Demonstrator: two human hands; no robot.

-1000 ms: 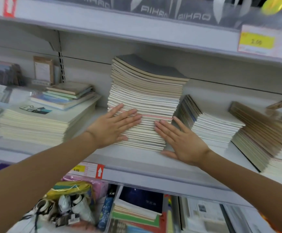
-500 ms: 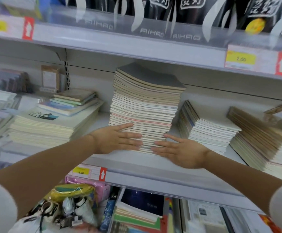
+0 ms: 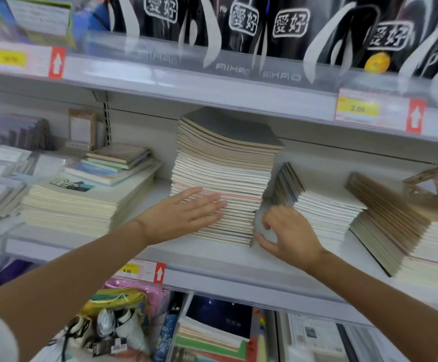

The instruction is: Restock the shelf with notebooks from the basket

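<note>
A tall stack of thin notebooks with a grey top cover stands on the white middle shelf. My left hand lies flat with fingers spread against the stack's lower front edge. My right hand hovers at the stack's lower right corner, fingers curled and apart, thumb near the bottom notebooks, holding nothing. No basket is in view.
A leaning notebook pile and a slanted brown-edged pile sit to the right. A wide low stack with smaller books on top lies left. The upper shelf hangs close above. Stationery fills the shelf below.
My view rose toward the upper shelf. My right hand left the stack's front and moved to its right corner, fingers curling. My left hand stayed flat on the front.
</note>
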